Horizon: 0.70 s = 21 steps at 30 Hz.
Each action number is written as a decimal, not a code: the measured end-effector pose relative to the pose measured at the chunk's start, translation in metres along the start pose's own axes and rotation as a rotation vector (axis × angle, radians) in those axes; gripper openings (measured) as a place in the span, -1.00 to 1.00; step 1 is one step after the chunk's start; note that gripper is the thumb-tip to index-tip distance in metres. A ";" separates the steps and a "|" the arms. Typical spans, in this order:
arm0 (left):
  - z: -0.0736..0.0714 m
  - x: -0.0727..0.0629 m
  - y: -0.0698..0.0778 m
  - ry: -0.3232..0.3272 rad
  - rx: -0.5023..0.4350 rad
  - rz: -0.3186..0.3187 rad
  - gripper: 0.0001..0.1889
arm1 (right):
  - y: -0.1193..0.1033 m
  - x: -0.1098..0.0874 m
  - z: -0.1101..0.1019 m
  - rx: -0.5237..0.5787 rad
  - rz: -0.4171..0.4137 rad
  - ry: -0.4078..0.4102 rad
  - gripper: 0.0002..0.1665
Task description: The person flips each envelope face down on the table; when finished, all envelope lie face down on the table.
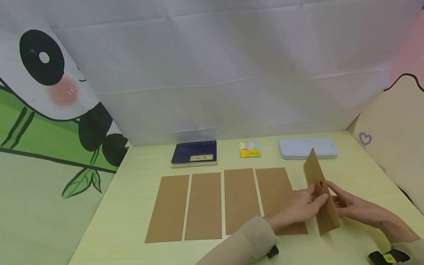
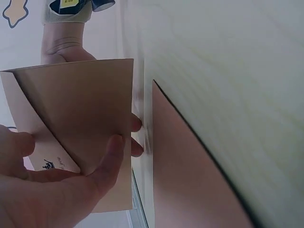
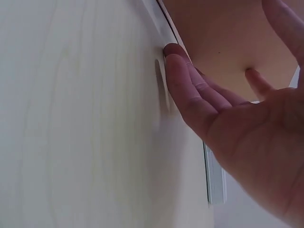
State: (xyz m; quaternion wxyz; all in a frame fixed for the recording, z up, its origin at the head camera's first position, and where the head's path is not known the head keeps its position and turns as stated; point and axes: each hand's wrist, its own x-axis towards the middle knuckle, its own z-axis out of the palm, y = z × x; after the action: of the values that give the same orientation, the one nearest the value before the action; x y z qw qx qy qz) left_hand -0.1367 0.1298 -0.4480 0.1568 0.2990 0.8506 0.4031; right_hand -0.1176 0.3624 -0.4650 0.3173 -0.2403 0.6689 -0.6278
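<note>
A brown kraft envelope (image 1: 318,184) with a small black print stands tilted on edge above the right part of the table. My left hand (image 1: 299,206) grips it from the left, and the left wrist view shows its thumb on the envelope body (image 2: 80,104), with other fingers at the slanted flap (image 2: 40,123). Behind the envelope, my right hand (image 1: 357,208) holds it from the right. Two of its fingertips (image 2: 136,148) come round the lower edge. In the right wrist view another finger (image 3: 259,83) touches the envelope's plain face (image 3: 228,42).
Several flat brown rectangles lie in a row, from the leftmost one (image 1: 168,209) to one partly under my left arm (image 1: 273,187). Along the back stand a dark blue book (image 1: 193,151), a sticky-note pack (image 1: 250,149) and a pale flat case (image 1: 298,147), before a white cloth backdrop (image 1: 212,73).
</note>
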 end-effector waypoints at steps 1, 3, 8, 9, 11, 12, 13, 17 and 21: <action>0.000 0.000 0.001 -0.002 -0.009 0.000 -0.35 | 0.000 0.001 0.000 0.020 -0.003 -0.009 -0.07; -0.001 -0.001 0.002 -0.001 -0.026 -0.005 -0.37 | -0.001 0.003 0.001 0.049 -0.003 -0.022 -0.06; -0.001 -0.002 0.006 0.013 -0.061 -0.032 -0.43 | -0.003 0.008 0.004 0.058 -0.011 -0.006 -0.08; -0.001 -0.002 0.006 0.019 -0.073 -0.037 -0.43 | -0.004 0.008 0.005 0.043 -0.004 0.007 -0.09; -0.001 -0.003 0.006 0.027 -0.115 -0.038 -0.44 | -0.005 0.008 0.005 0.009 0.011 0.033 -0.09; -0.001 -0.003 0.006 0.032 -0.141 -0.034 -0.45 | -0.006 0.008 0.006 -0.014 0.017 0.050 -0.09; -0.002 -0.003 0.006 0.040 -0.163 -0.025 -0.45 | -0.007 0.007 0.006 -0.041 0.021 0.068 -0.09; -0.003 -0.005 0.005 0.081 -0.244 0.022 -0.49 | -0.010 0.005 0.007 -0.134 0.026 0.140 -0.10; -0.003 -0.005 0.004 0.145 -0.315 0.042 -0.47 | -0.012 0.005 0.009 -0.191 0.069 0.228 -0.14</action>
State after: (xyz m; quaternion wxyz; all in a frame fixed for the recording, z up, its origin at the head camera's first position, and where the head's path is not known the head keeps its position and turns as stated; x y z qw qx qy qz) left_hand -0.1329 0.1273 -0.4433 0.1316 0.2585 0.7796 0.5551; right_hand -0.1153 0.3514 -0.4543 0.2363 -0.1734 0.7649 -0.5735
